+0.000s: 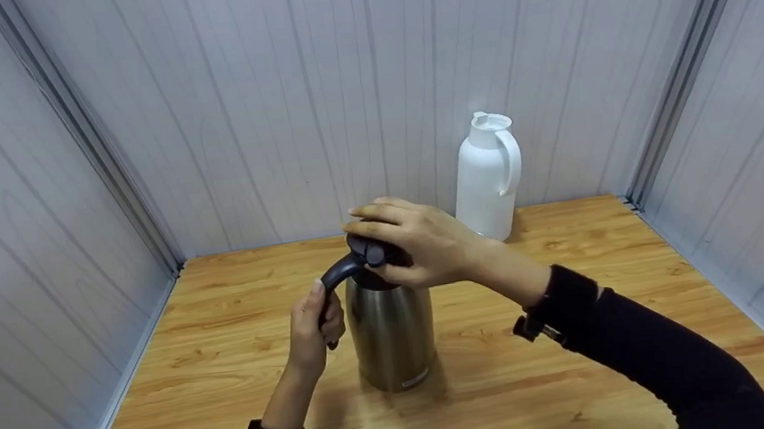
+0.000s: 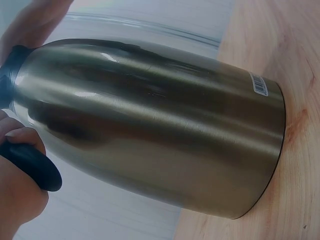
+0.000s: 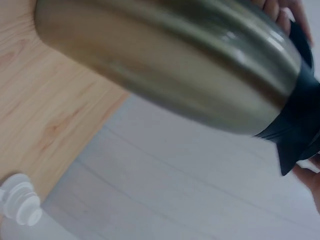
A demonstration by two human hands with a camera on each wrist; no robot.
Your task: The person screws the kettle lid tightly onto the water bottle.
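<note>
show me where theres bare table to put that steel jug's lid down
Bare wood lies right of the steel jug, between it and the right wall, and left of it toward the left wall. It is crowded at the middle: the left hand grips the handle, the right hand covers the lid. The white jug fills the back.

Steel vacuum jug [image 1: 392,332], brushed metal body w/ dark plastic lid [image 1: 373,252] and handle [image 1: 335,278]. Stands upright on wooden tabletop [image 1: 611,269], approx. centre; barcode label near base.

Enclosed test booth: pale panelled walls [image 1: 354,70] on three sides, bare wooden tabletop [image 1: 579,364], no furnishings.
</note>
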